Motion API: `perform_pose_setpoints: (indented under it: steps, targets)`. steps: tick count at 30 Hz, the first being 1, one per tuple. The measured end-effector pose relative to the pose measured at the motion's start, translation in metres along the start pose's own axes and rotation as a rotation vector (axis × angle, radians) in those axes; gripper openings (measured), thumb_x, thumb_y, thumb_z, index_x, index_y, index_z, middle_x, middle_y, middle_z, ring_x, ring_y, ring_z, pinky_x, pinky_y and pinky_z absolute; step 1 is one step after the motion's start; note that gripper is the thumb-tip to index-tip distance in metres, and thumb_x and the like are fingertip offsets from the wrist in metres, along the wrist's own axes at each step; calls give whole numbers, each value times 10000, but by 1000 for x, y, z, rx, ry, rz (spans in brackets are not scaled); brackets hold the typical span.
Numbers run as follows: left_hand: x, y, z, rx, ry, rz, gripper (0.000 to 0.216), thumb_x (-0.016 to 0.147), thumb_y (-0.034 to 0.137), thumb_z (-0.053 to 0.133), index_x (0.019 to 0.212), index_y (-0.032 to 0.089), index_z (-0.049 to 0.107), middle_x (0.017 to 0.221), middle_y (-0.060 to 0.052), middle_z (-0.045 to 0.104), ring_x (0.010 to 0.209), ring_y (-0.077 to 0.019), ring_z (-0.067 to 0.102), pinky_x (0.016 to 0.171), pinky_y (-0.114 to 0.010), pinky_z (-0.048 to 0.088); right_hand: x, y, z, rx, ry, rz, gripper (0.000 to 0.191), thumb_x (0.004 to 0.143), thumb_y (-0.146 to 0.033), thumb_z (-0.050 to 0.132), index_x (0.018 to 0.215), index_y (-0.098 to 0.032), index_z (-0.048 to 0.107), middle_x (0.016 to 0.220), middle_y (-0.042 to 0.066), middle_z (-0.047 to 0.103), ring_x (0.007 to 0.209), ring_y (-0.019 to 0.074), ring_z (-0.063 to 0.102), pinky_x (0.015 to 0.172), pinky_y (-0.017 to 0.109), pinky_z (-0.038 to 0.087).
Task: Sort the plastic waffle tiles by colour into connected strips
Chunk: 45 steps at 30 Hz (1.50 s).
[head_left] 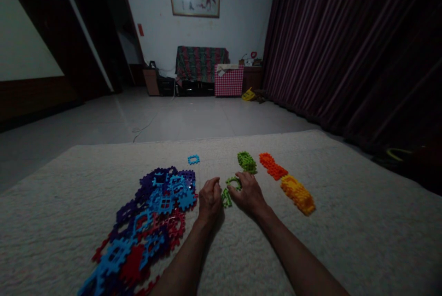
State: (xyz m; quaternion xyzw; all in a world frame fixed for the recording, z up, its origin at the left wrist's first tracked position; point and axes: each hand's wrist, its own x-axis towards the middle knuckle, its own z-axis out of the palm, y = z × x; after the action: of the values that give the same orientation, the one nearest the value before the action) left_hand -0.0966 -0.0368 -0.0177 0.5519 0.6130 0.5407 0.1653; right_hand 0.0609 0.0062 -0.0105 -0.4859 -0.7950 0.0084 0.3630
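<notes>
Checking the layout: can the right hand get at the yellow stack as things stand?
Probably yes: the yellow stack lies beside the right hand, only bare rug between them, though that hand is on green pieces.

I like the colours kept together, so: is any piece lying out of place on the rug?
One blue tile lies alone on the rug, apart from the blue, purple and red heap. The green stack, orange stack and yellow stack look tidy.

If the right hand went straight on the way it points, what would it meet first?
The curved green piece at the right hand's fingertips comes first. Beyond it there is probably only bare carpet, though depth is hard to judge in this dim view.
</notes>
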Motion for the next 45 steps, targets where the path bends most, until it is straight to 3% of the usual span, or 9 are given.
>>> perform_pose_setpoints:
  steps: [5, 8, 13, 18, 29, 33, 38, 42, 45]
  targets:
    - [0, 0, -1, -12, 9, 11, 276, 855, 178, 479, 1006, 155, 709, 997, -92, 743, 933, -204, 686, 882, -328, 531, -1, -7, 2, -37, -57, -4, 339, 777, -334, 658, 1050, -135, 627, 974, 119, 623, 964, 264, 563, 912, 394, 474]
    - [0, 1, -1, -14, 9, 17, 281, 842, 175, 485, 1008, 149, 710, 1003, -96, 744, 945, -204, 686, 890, -333, 532, 2, -4, 2, 64, 21, 8, 373, 780, -300, 638, 1118, -149, 596, 1030, 113, 613, 1004, 254, 563, 935, 389, 479]
    - [0, 2, -2, -16, 17, -5, 280, 824, 178, 504, 998, 143, 721, 999, -99, 746, 934, -205, 693, 884, -336, 538, 10, 19, -6, 120, 248, 200, 526, 802, -335, 604, 1288, -164, 497, 1223, 143, 543, 1144, 273, 534, 967, 430, 483]
    - [1, 2, -2, -19, 15, 1, 280, 810, 176, 505, 978, 151, 728, 970, -93, 749, 917, -203, 695, 868, -331, 545, 13, 38, -11, 65, 255, 356, 566, 795, -377, 616, 1313, -185, 494, 1259, 146, 531, 1120, 290, 559, 922, 436, 506]
    - [1, 5, -3, -40, 37, -25, 292, 781, 192, 500, 953, 155, 734, 964, -97, 749, 918, -219, 695, 870, -349, 544, 14, 39, -9, 3, 237, 331, 578, 766, -355, 654, 1291, -160, 511, 1247, 167, 535, 1151, 311, 534, 960, 461, 477]
    - [2, -1, 0, -62, 77, -97, 319, 749, 168, 479, 946, 155, 730, 964, -101, 746, 898, -218, 699, 878, -361, 549, 13, 23, -18, 61, 309, 205, 426, 825, -329, 594, 1213, -156, 559, 1187, 153, 575, 1119, 287, 547, 967, 445, 462]
    - [4, -7, 1, -147, 75, -210, 377, 748, 155, 422, 1003, 135, 699, 946, -109, 726, 762, -195, 700, 760, -346, 571, 6, -5, -14, 333, -71, -78, 168, 821, -169, 535, 948, -172, 646, 838, 50, 635, 744, 172, 596, 737, 309, 502]
    - [5, -5, 0, -199, 99, -263, 386, 755, 166, 402, 1016, 119, 682, 928, -111, 712, 732, -188, 696, 708, -324, 565, 4, -12, -12, 425, -337, -279, 422, 679, -61, 552, 1074, -179, 643, 1072, 76, 647, 989, 196, 592, 895, 340, 478]
    - [5, -2, -2, -200, 107, -272, 372, 758, 183, 411, 1003, 127, 685, 905, -100, 714, 732, -185, 694, 706, -314, 559, 4, -13, -21, 400, -494, -321, 547, 616, -70, 591, 1146, -200, 632, 1226, 85, 597, 1120, 232, 536, 995, 398, 431]
